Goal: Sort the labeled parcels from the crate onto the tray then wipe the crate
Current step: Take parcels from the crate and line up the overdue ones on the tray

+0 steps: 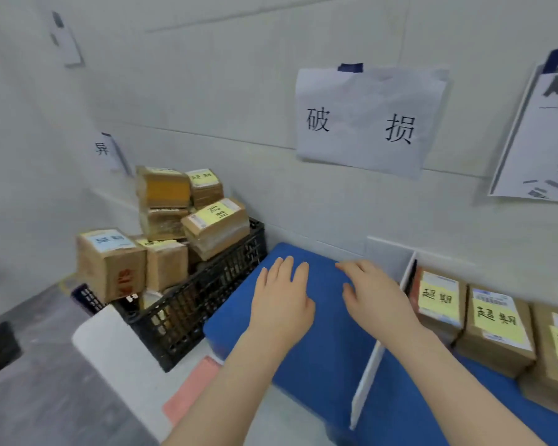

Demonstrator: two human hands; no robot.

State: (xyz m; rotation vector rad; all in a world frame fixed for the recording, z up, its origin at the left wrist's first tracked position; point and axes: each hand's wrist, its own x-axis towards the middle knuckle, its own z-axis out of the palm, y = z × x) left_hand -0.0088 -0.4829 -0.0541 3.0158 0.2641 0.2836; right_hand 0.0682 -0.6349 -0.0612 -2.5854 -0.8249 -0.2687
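Forearms are seen reaching in from the bottom edge. L hand (282,297) and R hand (374,297) are both spread flat, palms down, fingers straight, nothing held, over the blue tray (319,375); whether contact is made can't be told. Tray's long axis is run L-to-R along the wall, under both hands and on past the R hand. Just R of the R hand a white divider (369,362) is stood upright, crossing the tray front to back. Beyond it, further R, three sorted parcels (496,336) are lined up side by side w/ labels up. Yellow lbls on the first two are read as "超期"; the third is cut by the frame edge. Just L of the L hand the black crate (213,297) is set beside the tray's L end, long axis pointed from the near side toward the wall. Heaped above its rim are crate parcels (216,226): the front top one is tilted, yellow lbl "超期" facing up, and one w/ a blue lbl is placed furthest L. Above the hands a wall sign (364,120) is read "破损". Above the crate a smaller sign (105,149) shows "异". L of the L forearm a pink sheet (194,387) is laid flat.
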